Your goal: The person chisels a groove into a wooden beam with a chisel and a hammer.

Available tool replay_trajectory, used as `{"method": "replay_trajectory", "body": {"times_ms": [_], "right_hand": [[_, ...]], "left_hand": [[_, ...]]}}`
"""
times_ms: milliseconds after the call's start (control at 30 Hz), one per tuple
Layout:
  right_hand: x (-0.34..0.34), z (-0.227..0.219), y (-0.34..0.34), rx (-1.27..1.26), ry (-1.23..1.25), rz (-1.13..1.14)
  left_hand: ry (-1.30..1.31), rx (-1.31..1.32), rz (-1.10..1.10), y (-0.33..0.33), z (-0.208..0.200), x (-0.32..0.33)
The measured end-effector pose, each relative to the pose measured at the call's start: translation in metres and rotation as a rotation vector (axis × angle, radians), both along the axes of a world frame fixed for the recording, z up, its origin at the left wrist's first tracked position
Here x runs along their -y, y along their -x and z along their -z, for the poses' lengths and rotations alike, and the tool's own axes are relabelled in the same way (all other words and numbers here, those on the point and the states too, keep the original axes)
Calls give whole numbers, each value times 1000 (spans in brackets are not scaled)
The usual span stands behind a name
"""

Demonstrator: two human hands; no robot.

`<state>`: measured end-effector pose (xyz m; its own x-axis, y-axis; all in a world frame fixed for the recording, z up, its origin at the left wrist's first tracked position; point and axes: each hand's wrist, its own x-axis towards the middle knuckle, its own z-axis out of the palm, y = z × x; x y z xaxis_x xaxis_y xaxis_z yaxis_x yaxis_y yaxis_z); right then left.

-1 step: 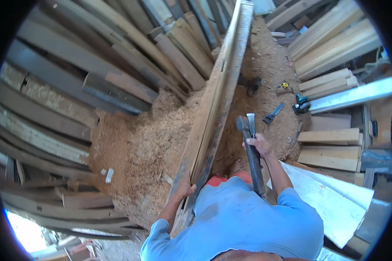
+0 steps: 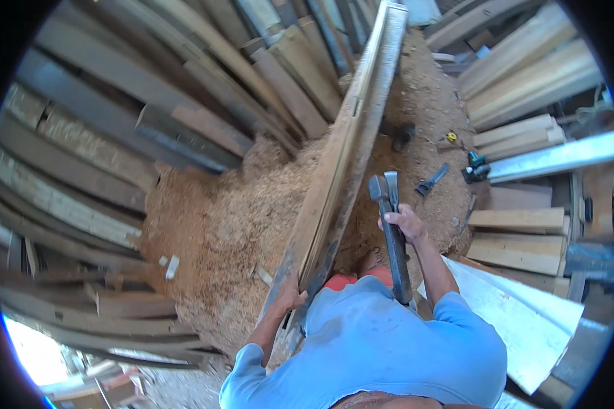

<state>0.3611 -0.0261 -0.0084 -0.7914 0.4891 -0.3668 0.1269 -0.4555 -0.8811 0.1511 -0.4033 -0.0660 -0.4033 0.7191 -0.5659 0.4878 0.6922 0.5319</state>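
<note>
My right hand (image 2: 409, 223) is closed around a dark hammer (image 2: 394, 255) and a chisel (image 2: 391, 183) together. The hammer's blocky head points away from me, and its long handle reaches back toward my shirt. Beside that head, the chisel's flat metal end sticks up. To the left, my left hand (image 2: 290, 298) grips the near part of a long wooden beam (image 2: 320, 204), fingers over its edge. That beam slants from beside my body to the far top of the view, with a lengthwise groove along it.
Wood shavings (image 2: 218, 232) cover the ground left of the beam. Stacked planks (image 2: 95, 82) line the left and far sides. On the right ground lie a handsaw (image 2: 432, 180), a yellow tape measure (image 2: 451, 137) and a green power tool (image 2: 476, 165). A white board (image 2: 518, 320) leans near my right arm.
The view has shifted slightly, so the far surroundings sit a little farther right. Both hands keep their holds.
</note>
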Motion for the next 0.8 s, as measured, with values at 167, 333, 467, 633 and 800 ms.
{"method": "replay_trajectory", "body": {"times_ms": [167, 333, 467, 633, 800], "right_hand": [[18, -56, 117, 78, -234, -285], [44, -36, 205, 191, -827, -580], [24, 27, 244, 213, -1158, -845], [30, 40, 248, 269, -1309, -1045], [25, 74, 251, 469, -1266, -1118]], "left_hand": [[-62, -81, -223, -31, -16, 54], [0, -420, -586, -74, -11, 48], [-138, -535, -639, -88, -9, 58], [-106, -361, -582, -74, -14, 67], [-58, -404, -557, -78, 0, 81]]}}
